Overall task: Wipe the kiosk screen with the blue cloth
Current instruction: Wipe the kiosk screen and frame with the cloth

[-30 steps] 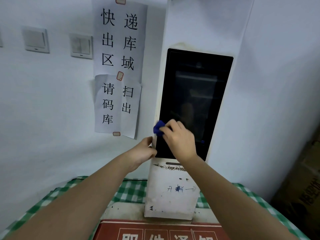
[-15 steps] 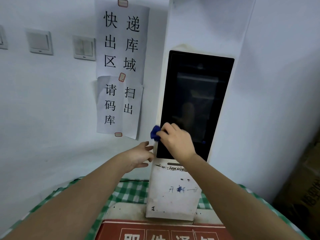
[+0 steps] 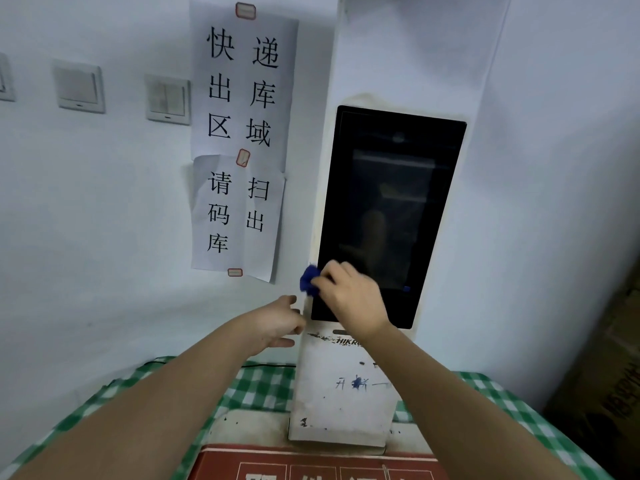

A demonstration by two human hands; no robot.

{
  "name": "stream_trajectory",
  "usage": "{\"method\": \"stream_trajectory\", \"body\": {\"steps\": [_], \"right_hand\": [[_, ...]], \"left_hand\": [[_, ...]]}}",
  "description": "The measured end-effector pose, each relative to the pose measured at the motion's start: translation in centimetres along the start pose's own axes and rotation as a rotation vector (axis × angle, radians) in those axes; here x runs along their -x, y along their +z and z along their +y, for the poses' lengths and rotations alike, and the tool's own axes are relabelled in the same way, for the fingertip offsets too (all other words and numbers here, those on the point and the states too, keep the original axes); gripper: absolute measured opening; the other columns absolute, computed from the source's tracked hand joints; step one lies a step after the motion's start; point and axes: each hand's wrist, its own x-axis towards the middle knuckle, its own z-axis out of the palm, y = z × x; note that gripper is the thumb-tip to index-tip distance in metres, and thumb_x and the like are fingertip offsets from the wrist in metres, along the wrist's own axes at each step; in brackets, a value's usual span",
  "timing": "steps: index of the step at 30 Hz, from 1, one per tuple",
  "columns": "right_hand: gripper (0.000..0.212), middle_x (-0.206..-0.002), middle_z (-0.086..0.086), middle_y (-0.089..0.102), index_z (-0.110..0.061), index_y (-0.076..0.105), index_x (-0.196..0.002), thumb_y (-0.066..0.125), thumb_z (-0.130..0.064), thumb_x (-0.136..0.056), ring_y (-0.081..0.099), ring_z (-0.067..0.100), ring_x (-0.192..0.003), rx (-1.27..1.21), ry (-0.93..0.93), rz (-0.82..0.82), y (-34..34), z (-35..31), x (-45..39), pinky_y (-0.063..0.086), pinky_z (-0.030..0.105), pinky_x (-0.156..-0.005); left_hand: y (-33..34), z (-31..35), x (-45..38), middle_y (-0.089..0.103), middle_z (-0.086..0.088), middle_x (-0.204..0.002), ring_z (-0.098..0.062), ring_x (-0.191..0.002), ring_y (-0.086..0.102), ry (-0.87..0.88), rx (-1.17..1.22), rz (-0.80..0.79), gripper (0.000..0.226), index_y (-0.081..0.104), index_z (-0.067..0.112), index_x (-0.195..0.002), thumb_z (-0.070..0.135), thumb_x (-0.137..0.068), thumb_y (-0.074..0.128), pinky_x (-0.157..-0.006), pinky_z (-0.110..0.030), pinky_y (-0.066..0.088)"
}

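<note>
At the lower left corner of the kiosk screen (image 3: 388, 209), the right hand (image 3: 349, 299) pinches the bunched blue cloth (image 3: 309, 280) against the glass, mid-wipe. Just below-left of that grip, the left hand (image 3: 277, 323) rests loose-fingered against the kiosk casing (image 3: 339, 393), holding nothing. Next likely calls for sweeping rightward and up across untouched glass.

We see two bare forearms (image 3: 145, 407) coming up from the bottom edge of the view, with no sleeve, watch, band or glove showing on either. Our left hand (image 3: 273, 323) and right hand (image 3: 349, 299) wear no rings that we can make out, and the fingernails look short and plain. The upper arms and the rest of the body fall outside the view.
</note>
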Motion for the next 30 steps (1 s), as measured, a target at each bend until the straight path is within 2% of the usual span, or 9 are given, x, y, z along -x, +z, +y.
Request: {"method": "stream_trajectory", "body": {"steps": [3, 7, 10, 12, 15, 20, 24, 27, 30], "right_hand": [[0.032, -0.083, 0.002, 0.058, -0.015, 0.070, -0.087, 0.084, -0.007, -0.060, 0.054, 0.019, -0.069, -0.005, 0.103, 0.066, -0.1, 0.1, -0.7, 0.030, 0.024, -0.045], [0.036, -0.083, 0.002, 0.058, -0.014, 0.068, -0.083, 0.081, -0.002, -0.051, 0.054, 0.021, -0.069, 0.002, -0.030, 0.012, 1.1, -1.1, 1.4, 0.032, 0.025, -0.047], [0.031, -0.087, 0.002, 0.062, -0.015, 0.069, -0.077, 0.084, -0.006, -0.051, 0.056, 0.020, -0.068, 0.004, -0.127, -0.103, 1.7, -1.7, 2.7, 0.040, 0.026, -0.045], [0.028, -0.087, 0.001, 0.061, -0.017, 0.069, -0.075, 0.085, -0.010, -0.053, 0.056, 0.019, -0.067, 0.008, -0.150, -0.121, 1.6, -1.5, 3.0, 0.036, 0.024, -0.044], [0.027, -0.083, 0.000, 0.058, -0.016, 0.070, -0.081, 0.084, -0.010, -0.060, 0.053, 0.018, -0.067, -0.019, -0.052, -0.011, 0.9, -0.9, 2.4, 0.027, 0.024, -0.046], [0.031, -0.083, 0.001, 0.058, -0.016, 0.069, -0.086, 0.081, -0.003, -0.060, 0.053, 0.018, -0.067, -0.019, 0.088, 0.083, 0.6, -0.6, 0.3, 0.030, 0.023, -0.046], [0.029, -0.084, 0.001, 0.060, -0.016, 0.068, -0.079, 0.082, -0.006, -0.056, 0.055, 0.020, -0.069, -0.021, -0.048, -0.013, 1.9, -1.8, 1.9, 0.037, 0.026, -0.046], [0.028, -0.085, 0.000, 0.060, -0.018, 0.066, -0.072, 0.084, -0.009, -0.052, 0.054, 0.018, -0.067, 0.017, -0.160, -0.148, 2.4, -2.1, 3.1, 0.034, 0.025, -0.043], [0.026, -0.084, 0.000, 0.059, -0.017, 0.067, -0.076, 0.084, -0.012, -0.057, 0.054, 0.019, -0.067, 0.006, -0.180, -0.100, 1.9, -1.1, 3.2, 0.034, 0.025, -0.043]], "left_hand": [[0.3, 0.1, -0.3, 0.047, -0.008, -0.134, -0.021, -0.117, 0.056, -0.013, -0.005, 0.025, 0.076, 0.018, 0.014, -0.151, -0.005, -0.083, 0.047, -0.090, -0.030, 0.052], [0.3, -0.4, -0.7, 0.052, -0.012, -0.128, -0.021, -0.113, 0.055, -0.049, -0.037, 0.057, 0.077, 0.016, 0.014, -0.152, -0.003, -0.084, 0.047, -0.089, -0.031, 0.053], [0.0, -0.8, -0.6, 0.052, -0.013, -0.126, -0.021, -0.116, 0.054, -0.085, -0.082, 0.074, 0.074, 0.019, 0.013, -0.150, -0.002, -0.084, 0.047, -0.092, -0.033, 0.053], [-0.4, -0.9, -0.5, 0.052, -0.013, -0.127, -0.022, -0.117, 0.055, -0.093, -0.086, 0.075, 0.073, 0.020, 0.013, -0.149, -0.002, -0.083, 0.047, -0.091, -0.033, 0.053], [-0.7, -0.8, -0.4, 0.050, -0.013, -0.129, -0.021, -0.108, 0.056, -0.078, -0.077, 0.074, 0.073, 0.018, 0.012, -0.150, -0.001, -0.084, 0.047, -0.086, -0.030, 0.053], [-0.2, -0.6, -0.7, 0.051, -0.014, -0.129, -0.020, -0.107, 0.057, -0.066, -0.071, 0.065, 0.069, 0.022, 0.010, -0.148, 0.001, -0.084, 0.047, -0.087, -0.030, 0.053], [0.2, -0.9, -0.8, 0.051, -0.012, -0.126, -0.022, -0.117, 0.055, -0.086, -0.100, 0.076, 0.068, 0.023, 0.010, -0.147, 0.000, -0.084, 0.048, -0.091, -0.032, 0.053], [0.0, -1.2, -0.8, 0.051, -0.011, -0.126, -0.022, -0.116, 0.056, -0.102, -0.126, 0.078, 0.066, 0.026, 0.009, -0.144, 0.000, -0.083, 0.048, -0.093, -0.034, 0.053], [-0.5, -1.1, -0.7, 0.050, -0.013, -0.127, -0.023, -0.117, 0.055, -0.102, -0.125, 0.078, 0.066, 0.025, 0.009, -0.145, 0.001, -0.084, 0.048, -0.093, -0.034, 0.053]]}}
